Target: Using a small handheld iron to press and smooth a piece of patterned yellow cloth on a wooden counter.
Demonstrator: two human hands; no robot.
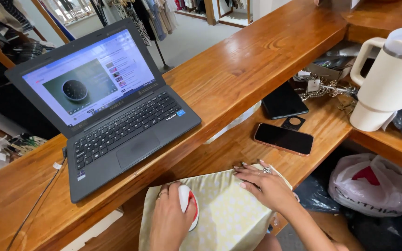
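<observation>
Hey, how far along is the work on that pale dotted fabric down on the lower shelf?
Done: the pale dotted fabric lies spread flat on the lower wooden shelf. In hand: the left hand grips a small white and red tool pressed on the cloth, while the right hand pins its top edge. Left: no finished mark or seam shows, so most of the cloth seems unworked.

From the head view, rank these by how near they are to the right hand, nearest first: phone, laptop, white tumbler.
From the right hand:
1. Phone, lying just beyond the hand on the lower shelf.
2. Laptop, up on the counter to the left.
3. White tumbler, far right, at the shelf's end.
</observation>
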